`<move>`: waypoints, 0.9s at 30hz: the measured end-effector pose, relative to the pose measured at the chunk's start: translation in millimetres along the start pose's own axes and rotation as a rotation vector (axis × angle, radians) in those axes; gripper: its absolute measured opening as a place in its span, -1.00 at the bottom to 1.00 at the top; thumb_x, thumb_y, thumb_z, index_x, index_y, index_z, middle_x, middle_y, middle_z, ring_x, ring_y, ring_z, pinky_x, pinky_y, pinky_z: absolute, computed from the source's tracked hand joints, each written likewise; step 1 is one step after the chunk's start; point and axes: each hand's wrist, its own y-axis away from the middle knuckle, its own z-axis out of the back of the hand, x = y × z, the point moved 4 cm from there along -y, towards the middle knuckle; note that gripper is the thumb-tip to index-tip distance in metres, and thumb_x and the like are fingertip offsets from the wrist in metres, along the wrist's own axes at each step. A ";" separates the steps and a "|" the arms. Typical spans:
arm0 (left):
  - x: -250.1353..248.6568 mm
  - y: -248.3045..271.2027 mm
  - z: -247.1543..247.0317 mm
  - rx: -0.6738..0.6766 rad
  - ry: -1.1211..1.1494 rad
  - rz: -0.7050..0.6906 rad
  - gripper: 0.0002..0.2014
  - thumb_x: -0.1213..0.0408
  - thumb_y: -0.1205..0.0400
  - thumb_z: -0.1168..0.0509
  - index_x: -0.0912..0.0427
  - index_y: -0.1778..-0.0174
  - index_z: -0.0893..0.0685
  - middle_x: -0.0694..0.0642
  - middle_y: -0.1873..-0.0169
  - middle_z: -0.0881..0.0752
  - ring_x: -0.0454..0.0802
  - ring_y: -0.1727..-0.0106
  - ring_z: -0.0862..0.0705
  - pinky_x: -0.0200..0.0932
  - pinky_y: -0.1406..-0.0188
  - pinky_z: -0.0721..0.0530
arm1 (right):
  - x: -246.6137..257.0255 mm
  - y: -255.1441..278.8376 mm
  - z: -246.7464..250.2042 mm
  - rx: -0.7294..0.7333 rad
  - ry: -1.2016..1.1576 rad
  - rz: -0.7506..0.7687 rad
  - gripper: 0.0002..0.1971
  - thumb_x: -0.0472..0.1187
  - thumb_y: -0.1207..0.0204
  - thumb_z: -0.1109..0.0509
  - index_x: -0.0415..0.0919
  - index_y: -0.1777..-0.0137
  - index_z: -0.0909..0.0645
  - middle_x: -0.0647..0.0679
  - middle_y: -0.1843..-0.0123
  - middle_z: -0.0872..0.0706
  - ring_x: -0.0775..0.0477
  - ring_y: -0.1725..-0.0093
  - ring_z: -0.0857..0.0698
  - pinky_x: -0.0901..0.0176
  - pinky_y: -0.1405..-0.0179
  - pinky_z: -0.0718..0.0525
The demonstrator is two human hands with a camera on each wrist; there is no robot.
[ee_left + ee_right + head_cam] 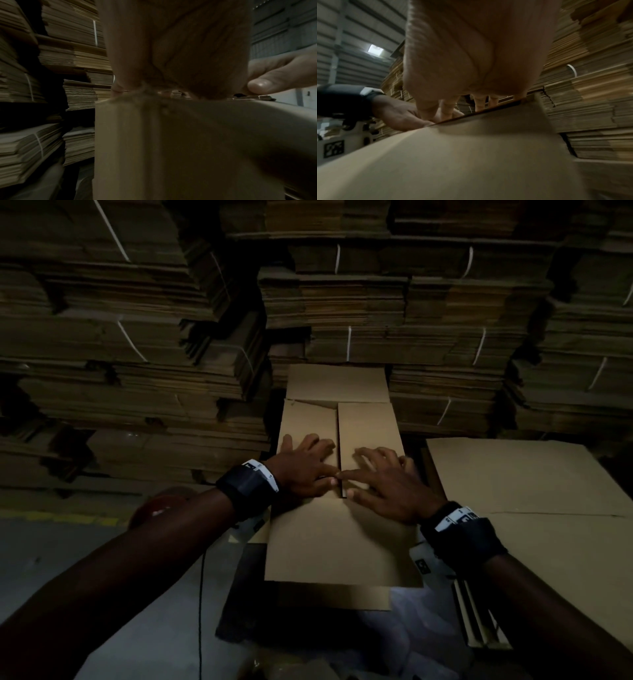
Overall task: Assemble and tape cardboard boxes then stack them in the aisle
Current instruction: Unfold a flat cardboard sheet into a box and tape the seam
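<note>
Stacked flat cartons (342,313) loomed behind; left hand (305,470) and right hand (387,487), fingers spread flat, pressed the box (342,542) flaps down.

Both forearms bare, no sleeves in view. Left wrist (247,485): wide black strap with a white label band printed in black marks. Right wrist (463,532): matching black strap with the same white printed band. Both hands (306,465) bare, no gloves or rings visible.
</note>
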 end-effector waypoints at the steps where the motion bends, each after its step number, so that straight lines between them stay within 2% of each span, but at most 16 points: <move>1: 1.2 0.8 1.1 -0.028 0.019 -0.013 -0.61 -0.15 -0.79 -0.01 -0.31 -0.52 -0.49 0.18 -0.67 -0.14 0.29 -0.65 -0.06 0.59 -0.39 -0.26 | -0.9 -1.0 0.3 0.003 0.012 0.005 -0.51 0.37 -0.69 -0.12 0.49 -0.61 -0.29 0.02 -0.81 -0.02 -0.17 -0.75 0.04 -0.35 -0.57 -0.05; 4: 3.6 3.5 6.8 -0.119 0.081 -0.061 -0.62 -0.11 -0.80 -0.06 -0.28 -0.53 -0.51 0.21 -0.65 -0.21 0.26 -0.63 -0.11 0.40 -0.34 -0.37 | -1.3 -3.5 4.6 -0.030 0.017 0.028 -0.47 0.40 -0.66 -0.15 0.45 -0.62 -0.27 0.01 -0.80 -0.04 -0.15 -0.74 0.01 -0.38 -0.54 -0.15; 7: 9.0 5.2 16.3 -0.188 0.194 -0.063 -0.61 -0.14 -0.78 -0.05 -0.30 -0.51 -0.52 0.18 -0.64 -0.24 0.18 -0.65 -0.10 0.37 -0.37 -0.42 | 2.2 -2.6 18.8 -0.152 -0.053 0.076 -0.49 0.39 -0.63 -0.21 0.35 -0.55 -0.44 -0.01 -0.74 -0.18 -0.12 -0.69 -0.11 -0.33 -0.46 -0.32; 9: 15.7 10.4 29.0 -0.312 0.298 -0.072 -0.60 -0.18 -0.74 -0.02 -0.29 -0.44 -0.57 0.15 -0.59 -0.33 0.15 -0.62 -0.18 0.31 -0.38 -0.49 | 3.7 1.0 31.6 -0.254 -0.100 0.114 -0.51 0.35 -0.58 -0.24 0.21 -0.43 -0.56 -0.03 -0.67 -0.32 -0.13 -0.63 -0.26 -0.24 -0.35 -0.50; 11: 23.0 20.8 46.4 -0.486 0.369 -0.113 -0.61 -0.15 -0.74 -0.07 -0.13 -0.32 -0.68 0.16 -0.50 -0.48 0.16 -0.56 -0.34 0.24 -0.37 -0.54 | 2.8 5.9 43.9 -0.372 -0.110 0.158 -0.57 0.21 -0.53 -0.31 0.03 -0.29 -0.66 -0.05 -0.55 -0.48 -0.12 -0.50 -0.45 -0.17 -0.16 -0.68; 13: 30.9 36.2 66.7 -0.666 0.374 -0.125 -0.58 -0.14 -0.75 -0.11 0.05 -0.17 -0.76 0.12 -0.37 -0.65 0.11 -0.44 -0.51 0.20 -0.27 -0.61 | 0.8 13.0 57.5 -0.519 -0.095 0.200 -0.67 0.04 -0.48 -0.35 -0.11 -0.14 -0.71 -0.09 -0.41 -0.62 -0.13 -0.33 -0.59 -0.16 -0.01 -0.72; 16: 44.6 67.0 92.4 -0.778 0.328 0.040 -0.43 -0.25 -0.75 -0.03 0.09 0.08 -0.81 0.06 0.04 -0.80 0.00 -0.04 -0.69 0.07 0.08 -0.67 | -6.0 28.8 78.3 -0.729 0.059 0.185 -0.75 -0.15 -0.52 -0.29 -0.18 -0.08 -0.73 -0.14 -0.22 -0.74 -0.21 -0.23 -0.67 -0.18 -0.10 -0.67; 18: 56.3 86.3 97.2 -0.726 0.260 0.248 -0.36 -0.31 -0.72 0.03 0.07 0.29 -0.75 0.07 0.32 -0.75 -0.01 0.27 -0.67 -0.02 0.33 -0.61 | -14.7 40.5 88.5 -0.768 0.230 0.030 -0.80 -0.20 -0.54 -0.34 -0.15 -0.08 -0.74 -0.15 -0.12 -0.77 -0.25 -0.21 -0.69 -0.24 -0.21 -0.52; 19: 61.5 94.1 95.8 -0.678 0.221 0.360 -0.34 -0.32 -0.72 0.04 0.09 0.31 -0.74 0.10 0.36 -0.74 0.03 0.31 -0.68 -0.04 0.34 -0.59 | -19.9 44.6 91.8 -0.740 0.309 -0.089 -0.83 -0.22 -0.52 -0.41 -0.13 -0.08 -0.75 -0.14 -0.08 -0.78 -0.25 -0.22 -0.70 -0.30 -0.26 -0.46; 20: 65.6 99.5 91.6 -0.594 0.193 0.476 -0.33 -0.33 -0.72 0.03 0.12 0.24 -0.76 0.16 0.29 -0.76 0.10 0.24 -0.71 -0.03 0.26 -0.61 | -25.4 47.5 92.9 -0.686 0.371 -0.216 -0.83 -0.21 -0.51 -0.45 -0.12 -0.08 -0.76 -0.14 -0.07 -0.79 -0.26 -0.23 -0.69 -0.41 -0.31 -0.41; 22: 72.8 101.2 70.4 -0.333 0.158 0.652 -0.29 -0.41 -0.68 0.02 0.15 -0.12 -0.73 0.26 -0.05 -0.77 0.22 -0.10 -0.71 0.08 -0.07 -0.56 | -41.0 46.8 86.2 -0.448 0.407 -0.443 -0.72 -0.02 -0.58 -0.40 -0.08 -0.23 -0.73 -0.15 -0.18 -0.76 -0.26 -0.36 -0.61 -0.66 -0.41 -0.27; 23: 74.2 99.3 55.1 -0.191 0.193 0.682 -0.19 -0.53 -0.61 0.07 0.13 -0.24 -0.67 0.28 -0.20 -0.73 0.25 -0.23 -0.66 0.11 -0.18 -0.52 | -50.6 45.3 76.4 -0.272 0.353 -0.538 -0.56 0.18 -0.62 -0.33 -0.04 -0.37 -0.63 -0.17 -0.32 -0.68 -0.27 -0.47 -0.52 -0.75 -0.45 -0.18; 24: 74.2 95.1 37.7 -0.071 0.263 0.673 -0.04 -0.68 -0.46 0.12 0.09 -0.32 -0.61 0.30 -0.31 -0.68 0.28 -0.33 -0.60 0.13 -0.25 -0.51 | -60.6 43.9 62.9 -0.094 0.255 -0.604 -0.32 0.43 -0.55 -0.25 0.02 -0.53 -0.49 -0.20 -0.47 -0.56 -0.29 -0.57 -0.41 -0.76 -0.49 -0.13; 25: 71.7 90.8 21.1 0.041 0.355 0.645 0.12 -0.79 -0.29 0.14 0.04 -0.44 -0.54 0.31 -0.43 -0.60 0.31 -0.44 -0.52 0.18 -0.36 -0.51 | -69.7 42.0 47.0 0.063 0.130 -0.629 -0.04 0.65 -0.38 -0.20 0.07 -0.66 -0.30 -0.24 -0.63 -0.39 -0.34 -0.66 -0.29 -0.73 -0.54 -0.12; 26: 66.9 87.4 5.0 0.144 0.445 0.608 0.28 -0.85 -0.15 0.09 0.00 -0.62 -0.38 0.31 -0.58 -0.46 0.33 -0.57 -0.40 0.25 -0.48 -0.45 | -75.5 40.4 31.9 0.186 -0.014 -0.626 0.22 0.78 -0.17 -0.19 0.11 -0.76 -0.07 -0.26 -0.76 -0.16 -0.37 -0.73 -0.14 -0.64 -0.60 -0.12; 27: 60.6 84.2 -11.8 0.233 0.529 0.574 0.40 -0.85 -0.08 -0.03 -0.02 -0.76 -0.11 0.28 -0.71 -0.26 0.31 -0.69 -0.24 0.28 -0.59 -0.35 | -79.5 38.1 14.6 0.274 -0.158 -0.599 0.41 0.81 -0.04 -0.26 0.11 -0.80 0.17 -0.24 -0.82 0.08 -0.36 -0.78 0.01 -0.53 -0.67 -0.09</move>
